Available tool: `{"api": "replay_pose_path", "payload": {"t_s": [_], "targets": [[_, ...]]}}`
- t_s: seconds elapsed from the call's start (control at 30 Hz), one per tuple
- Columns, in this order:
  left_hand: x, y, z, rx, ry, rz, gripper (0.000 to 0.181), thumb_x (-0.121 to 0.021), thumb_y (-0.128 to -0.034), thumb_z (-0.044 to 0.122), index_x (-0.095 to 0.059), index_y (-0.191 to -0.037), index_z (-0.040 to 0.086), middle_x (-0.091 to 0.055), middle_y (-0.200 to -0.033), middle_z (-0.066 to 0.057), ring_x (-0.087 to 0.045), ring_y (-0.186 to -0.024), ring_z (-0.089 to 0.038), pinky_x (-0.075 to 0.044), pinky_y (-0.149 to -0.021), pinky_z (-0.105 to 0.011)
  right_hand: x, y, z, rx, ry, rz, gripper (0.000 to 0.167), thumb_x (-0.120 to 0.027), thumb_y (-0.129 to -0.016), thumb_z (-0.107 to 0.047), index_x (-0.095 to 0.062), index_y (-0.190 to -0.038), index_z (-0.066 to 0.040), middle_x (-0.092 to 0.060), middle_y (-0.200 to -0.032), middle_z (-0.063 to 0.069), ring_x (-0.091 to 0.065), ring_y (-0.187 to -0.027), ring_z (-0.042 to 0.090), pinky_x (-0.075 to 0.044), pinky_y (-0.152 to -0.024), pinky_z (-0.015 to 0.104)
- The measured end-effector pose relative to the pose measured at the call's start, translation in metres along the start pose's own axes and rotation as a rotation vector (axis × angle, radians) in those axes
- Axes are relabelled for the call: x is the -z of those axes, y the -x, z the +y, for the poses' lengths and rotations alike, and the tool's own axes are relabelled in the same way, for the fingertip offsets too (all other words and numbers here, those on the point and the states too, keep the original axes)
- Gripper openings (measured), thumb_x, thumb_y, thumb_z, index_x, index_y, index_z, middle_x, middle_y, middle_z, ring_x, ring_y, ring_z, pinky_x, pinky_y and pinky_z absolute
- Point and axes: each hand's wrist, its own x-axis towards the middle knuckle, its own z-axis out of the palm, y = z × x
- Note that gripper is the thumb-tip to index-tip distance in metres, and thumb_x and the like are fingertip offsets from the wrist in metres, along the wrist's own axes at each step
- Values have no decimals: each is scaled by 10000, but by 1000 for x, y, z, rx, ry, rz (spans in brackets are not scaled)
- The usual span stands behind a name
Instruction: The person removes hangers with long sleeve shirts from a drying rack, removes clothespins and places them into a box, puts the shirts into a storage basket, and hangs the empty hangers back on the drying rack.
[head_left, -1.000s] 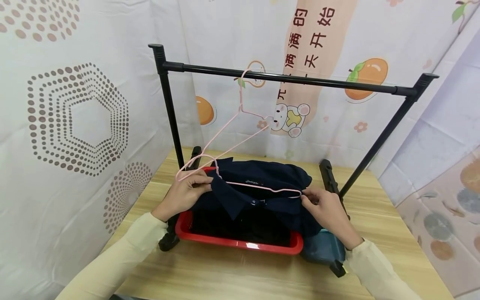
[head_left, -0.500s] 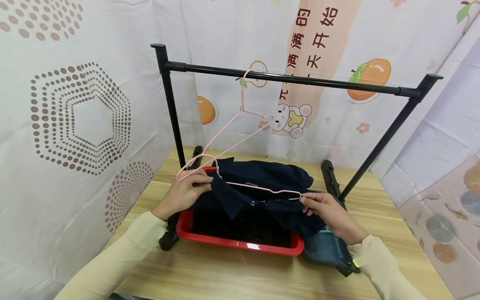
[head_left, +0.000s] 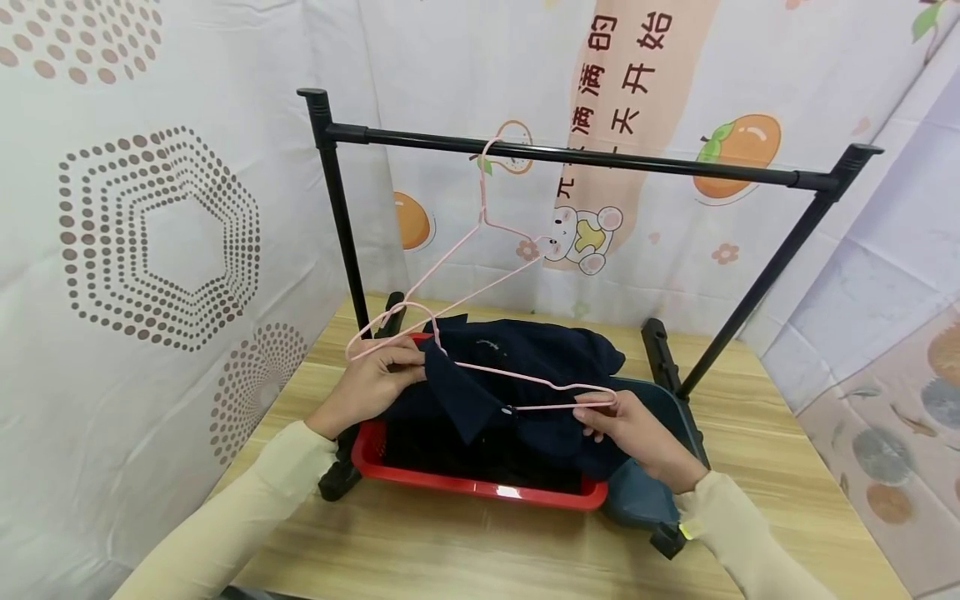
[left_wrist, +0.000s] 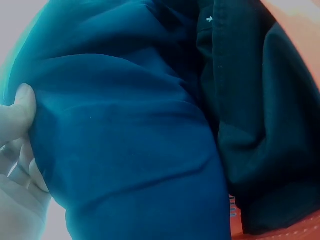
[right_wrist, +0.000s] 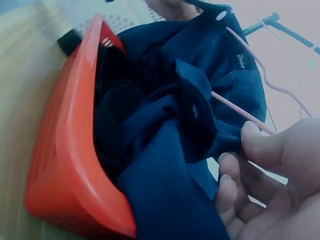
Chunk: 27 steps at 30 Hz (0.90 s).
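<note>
A navy collared shirt [head_left: 480, 408] lies bunched over a red basket [head_left: 480, 487], with one pink clothes hanger [head_left: 502, 372] partly inside its neck. My left hand [head_left: 375, 383] pinches the shirt near its collar, at the left; the left wrist view shows that thumb [left_wrist: 25, 105] on the cloth. At the right, my right hand [head_left: 626, 433] pinches the shirt's edge between thumb and fingers, as the right wrist view shows. The hanger's bare right end passes by this hand, outside the cloth. The shirt hides the hanger's left arm.
A black rack [head_left: 600, 157] stands around the basket, and a second pink hanger [head_left: 482, 218] hangs from its bar, its lower left corner by my left hand. Dark cloth [head_left: 480, 458] fills the red basket. A dark blue basket [head_left: 641, 496] sits to its right.
My right hand has shifted left, away from the hanger's right end, drawing the shirt's edge along. More of that end now shows bare. The left hand holds nearly still.
</note>
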Motion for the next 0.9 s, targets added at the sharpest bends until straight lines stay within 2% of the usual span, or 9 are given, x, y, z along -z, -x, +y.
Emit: {"api": "replay_pose_path", "payload": {"t_s": [0.1,0.2,0.3,0.4,0.5,0.57,0.63,0.73,0.9], "targets": [[1,2,1,43,1,-1,149,-744,-918,-12,-819,-964,108,-628,-834,78,-534,-748,-111,-436,-669,-247,-4,-1,-2,-6,77,40,312,-706,-991,-181,-706,-1220,31,-675,-888,105,-608,-756,202,-525,-644,285],[1,3,1,38,2,-3,144,-741,-920,-14,-820,-965,98,-623,-828,69,-538,-742,-115,-443,-667,-248,-6,0,-3,18,146,87,325,-745,-965,-243,-726,-1221,-45,-712,-947,54,-618,-785,201,-519,-634,288],[0,3,-1,7,-7,2,130,-753,-908,-18,-819,-966,78,-643,-852,62,-571,-756,-105,-476,-675,-240,-6,2,-3,108,244,161,272,-761,-950,-283,-755,-1190,-153,-724,-964,-40,-610,-776,151,-499,-627,268],[0,2,-2,-28,-32,17,122,-774,-884,-25,-820,-962,58,-665,-877,57,-598,-772,-89,-499,-679,-230,-5,3,-4,270,376,256,173,-755,-956,-235,-776,-1127,-230,-659,-856,-113,-541,-676,92,-434,-583,226],[0,1,-3,-59,-47,26,119,-782,-869,-36,-817,-949,46,-670,-880,46,-606,-772,-89,-502,-676,-232,-5,3,-4,467,546,336,166,-748,-954,-139,-780,-1092,-227,-598,-836,-123,-459,-625,54,-376,-561,207],[-1,1,-4,-83,-68,35,116,-792,-859,-32,-819,-935,52,-677,-872,43,-613,-764,-90,-501,-670,-235,-5,3,-6,591,655,364,189,-750,-934,-76,-775,-1087,-183,-604,-881,-110,-455,-630,29,-380,-575,187],[-1,1,-5,-103,-82,40,114,-799,-852,-32,-818,-926,52,-684,-873,39,-623,-762,-93,-506,-669,-237,-6,2,-9,680,745,370,211,-753,-912,-35,-765,-1094,-143,-615,-922,-84,-459,-637,16,-392,-584,179],[-2,0,-5,-124,-91,46,120,-806,-844,-33,-818,-912,65,-686,-860,51,-622,-755,-88,-501,-667,-236,-7,2,-14,742,808,351,225,-758,-892,-5,-755,-1094,-105,-616,-909,-57,-473,-624,13,-412,-576,178],[-1,-1,-4,-150,-55,6,172,-801,-842,-41,-791,-851,131,-633,-805,100,-562,-719,-77,-455,-658,-255,-9,2,-18,741,778,335,211,-773,-863,62,-751,-1012,-86,-676,-910,-59,-594,-704,30,-488,-640,182]]}}
